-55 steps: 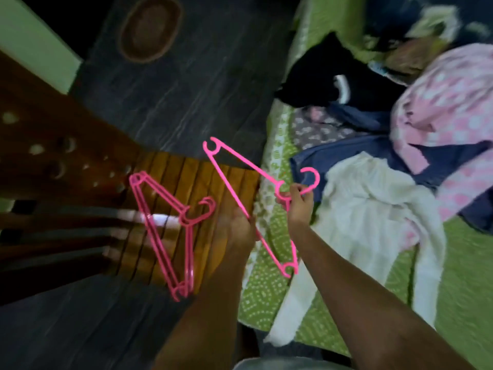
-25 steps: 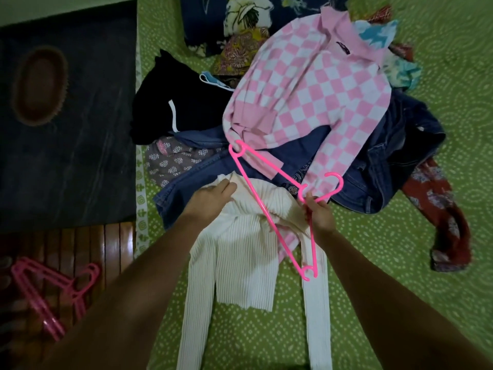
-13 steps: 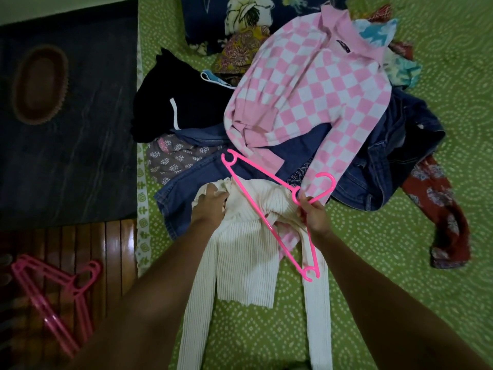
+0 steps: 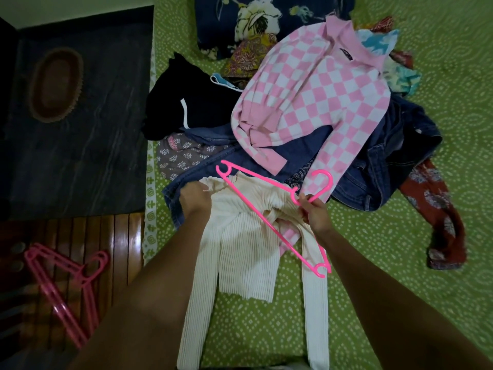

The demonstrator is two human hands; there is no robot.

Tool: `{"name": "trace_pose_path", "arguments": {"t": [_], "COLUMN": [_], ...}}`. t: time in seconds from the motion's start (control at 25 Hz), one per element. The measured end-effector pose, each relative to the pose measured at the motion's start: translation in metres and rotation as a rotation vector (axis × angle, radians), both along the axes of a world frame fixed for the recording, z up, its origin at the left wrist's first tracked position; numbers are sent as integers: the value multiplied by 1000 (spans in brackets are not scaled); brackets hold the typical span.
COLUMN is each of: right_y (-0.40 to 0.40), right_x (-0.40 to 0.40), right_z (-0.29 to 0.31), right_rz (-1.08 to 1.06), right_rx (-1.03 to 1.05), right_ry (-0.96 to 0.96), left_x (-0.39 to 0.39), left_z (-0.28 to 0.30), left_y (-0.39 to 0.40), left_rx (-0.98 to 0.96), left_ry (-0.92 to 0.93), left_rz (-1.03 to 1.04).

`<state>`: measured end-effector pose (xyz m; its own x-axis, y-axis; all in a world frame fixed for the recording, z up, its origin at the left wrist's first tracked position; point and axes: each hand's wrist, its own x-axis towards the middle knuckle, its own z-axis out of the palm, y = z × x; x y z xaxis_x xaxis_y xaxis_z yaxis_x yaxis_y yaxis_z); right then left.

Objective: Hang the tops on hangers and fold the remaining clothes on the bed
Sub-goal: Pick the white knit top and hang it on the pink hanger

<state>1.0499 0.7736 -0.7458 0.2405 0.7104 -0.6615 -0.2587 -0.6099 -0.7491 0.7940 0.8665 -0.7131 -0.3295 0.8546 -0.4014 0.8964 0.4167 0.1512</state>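
**None hung yet as first top meets its hanger**

One green bed (image 4: 400, 303) carries the whole job, and by the look of it nearly all of it remains. Beyond the cream top (image 4: 240, 252), the pile (image 4: 306, 108) lies unsorted: a pink checked sweater uppermost, denim beneath it, a black garment to the pile's left, a red printed piece to its right. Nothing there appears folded, and no garment is seen on a hanger. The cream top lies flat at the pile's near edge, sleeves trailing toward the person. Across its shoulders slants the hanger (image 4: 266, 209), not yet threaded into the neck. The left hand (image 4: 194, 198) bunches the top's left shoulder in curled fingers; the right hand (image 4: 312, 212) pinches the hanger just below its hook. Spare hangers (image 4: 66, 284) wait on wooden boards off the bed, far left of the pile.
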Motion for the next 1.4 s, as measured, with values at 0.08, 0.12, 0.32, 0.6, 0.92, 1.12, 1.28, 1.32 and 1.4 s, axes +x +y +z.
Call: {"name": "trace_pose_path", "arguments": {"t": [0.08,0.12,0.32,0.6,0.92,1.12,1.28,1.32,1.4], "right_y": [-2,-3,6,39,8,-16,-25,-25,-25], "right_x": [5,8,9,6,-24,-63,-45,-39,-31], "right_z": [2,4,29,127,213,261,320,336,363], "right_rz": [24,50,259,545,834,857,553,490,412], "right_rx": [17,28,44,167,237,244,396,422,483], "right_ry": [-27,-41,-123,-434,-651,-760,-429,-357,-271], "left_x": [-6,-9,-7,13,53,70,13,-6,-40], "left_z": [-2,-1,33,133,244,302,339,340,340], "left_y": [-4,-5,-2,-8,-59,-104,-105,-103,-105], "left_rx": [-192,-270,-469,-328,-266,-193,107,205,200], "left_ry": [89,80,-228,-143,-437,-696,-609,-389,-35], "left_rz": [-170,-175,-161,-240,-246,-447,-516,-564,-599]}}
